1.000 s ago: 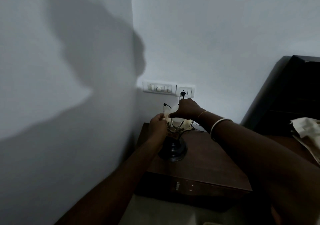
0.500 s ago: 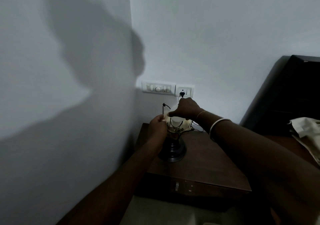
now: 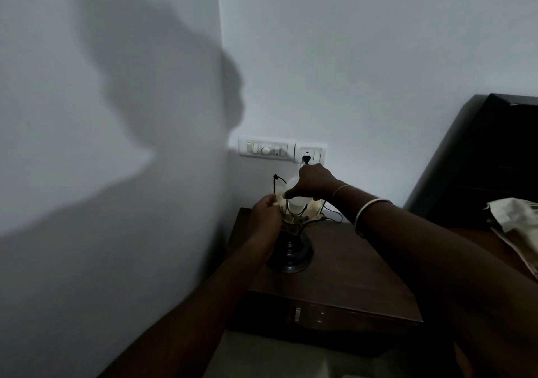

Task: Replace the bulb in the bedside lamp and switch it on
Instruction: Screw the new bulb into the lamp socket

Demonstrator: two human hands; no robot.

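Observation:
A small bedside lamp with a dark round base and a petal-shaped frame stands on a dark wooden bedside table. A white bulb sits in the top of the lamp, unlit. My right hand is closed over the bulb from above. My left hand grips the left rim of the lamp's frame. The lamp's black plug is in the wall socket above.
A white switch plate is on the wall left of the socket. A dark headboard rises at the right, with pale cloth on the bed. The table has a drawer at its front. The room is dim.
None beyond a slight shift of the view; both hands stay on the bulb and lamp.

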